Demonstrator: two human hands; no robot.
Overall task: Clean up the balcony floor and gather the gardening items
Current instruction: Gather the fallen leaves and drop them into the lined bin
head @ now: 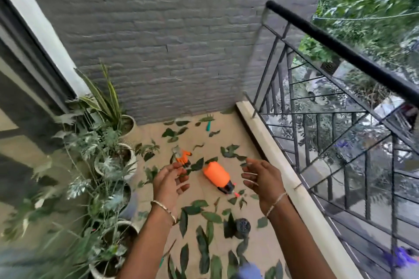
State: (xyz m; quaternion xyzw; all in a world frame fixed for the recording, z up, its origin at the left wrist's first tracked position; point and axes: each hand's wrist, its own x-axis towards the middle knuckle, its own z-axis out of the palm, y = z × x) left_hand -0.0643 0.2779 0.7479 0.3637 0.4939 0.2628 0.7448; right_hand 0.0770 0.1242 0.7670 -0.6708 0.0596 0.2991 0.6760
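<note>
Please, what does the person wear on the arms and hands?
Both forearms are bare; no sleeves show. The left hand and the right hand wear no gloves. The left wrist carries a thin gold-coloured metal bangle; the right wrist bangle looks the same.

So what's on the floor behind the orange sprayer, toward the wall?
Scattered leaves, a blurred orange item and a teal-handled tool near the wall. The left hand covers some floor beside the orange item.

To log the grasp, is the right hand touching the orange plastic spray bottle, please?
Apart: head view shows bare floor between the right hand and orange plastic spray bottle.
</note>
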